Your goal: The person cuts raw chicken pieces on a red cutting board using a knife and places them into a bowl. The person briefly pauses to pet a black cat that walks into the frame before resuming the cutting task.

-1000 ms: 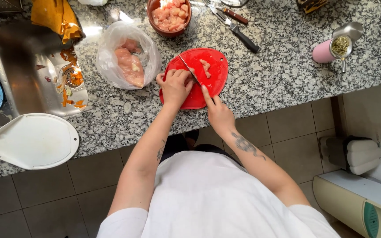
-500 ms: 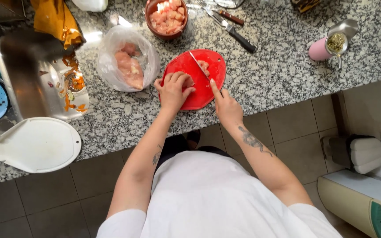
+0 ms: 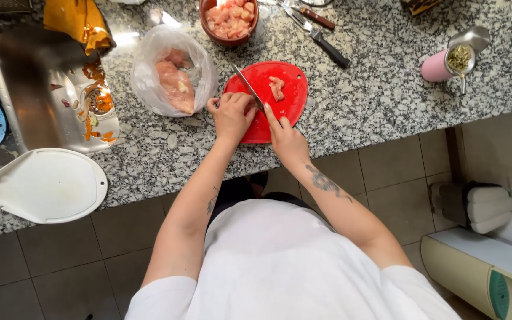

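Head view: right hand (image 3: pixel 285 139) grips the knife (image 3: pixel 248 86); left hand (image 3: pixel 231 112), fingers curled, pins meat on the red cutting board (image 3: pixel 288 101) beneath both hands. Step: dicing chicken. Cut pieces (image 3: pixel 277 88) lie beyond the blade. Next cut probably needs the left fingers kept clear.

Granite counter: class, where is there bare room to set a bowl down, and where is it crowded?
Free: counter between red board and pink cup; also between white board and left hand. Crowded: around bag, brown bowl, knife.
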